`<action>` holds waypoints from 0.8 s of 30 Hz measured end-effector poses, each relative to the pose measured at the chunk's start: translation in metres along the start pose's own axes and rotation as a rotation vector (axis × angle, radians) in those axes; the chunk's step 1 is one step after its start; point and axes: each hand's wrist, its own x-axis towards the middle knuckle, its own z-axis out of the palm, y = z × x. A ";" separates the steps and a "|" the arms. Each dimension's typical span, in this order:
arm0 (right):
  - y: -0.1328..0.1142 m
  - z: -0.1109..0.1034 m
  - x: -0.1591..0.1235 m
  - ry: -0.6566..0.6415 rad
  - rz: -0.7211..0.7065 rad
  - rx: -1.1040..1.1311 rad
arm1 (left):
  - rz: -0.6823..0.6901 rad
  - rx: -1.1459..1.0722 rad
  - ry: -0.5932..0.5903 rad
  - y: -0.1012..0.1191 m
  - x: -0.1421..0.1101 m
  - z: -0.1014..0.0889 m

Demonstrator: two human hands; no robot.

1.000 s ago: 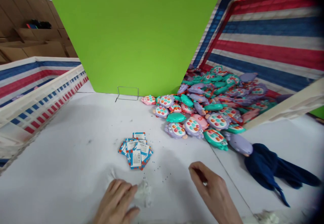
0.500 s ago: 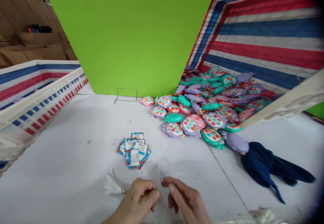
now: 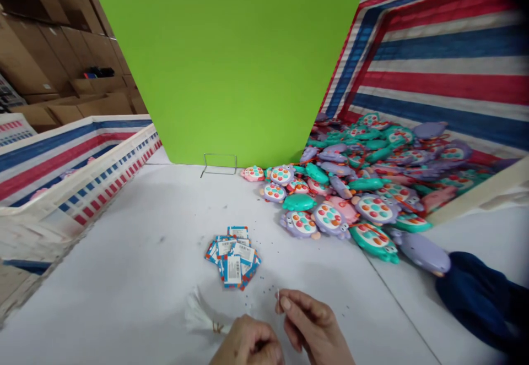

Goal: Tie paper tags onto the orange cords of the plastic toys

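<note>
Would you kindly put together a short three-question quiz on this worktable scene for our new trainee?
1. True or false: the blue-and-white printed cards lie overlapping in a loose pile.
2. Multiple choice: which of these is nearest the person's left hand?
A. the dark navy cloth
B. the bundle of thin white strands tied with a brown band
C. the rectangular metal wire stand
3. Fill the gap: a thin pale strip is pinched at the fingertips of the person's ____ hand.

Key: 1. True. 2. B. 3. Right; the right hand has it between thumb and forefinger.
</note>
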 end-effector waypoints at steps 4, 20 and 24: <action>-0.005 0.003 -0.003 -0.032 0.005 -0.065 | 0.029 -0.022 0.006 -0.004 0.000 0.001; -0.008 0.006 -0.003 -0.086 0.074 0.055 | 0.023 0.017 -0.006 0.000 -0.005 0.002; -0.021 -0.008 -0.010 -0.026 0.126 0.032 | 0.224 0.244 0.177 0.001 -0.007 -0.020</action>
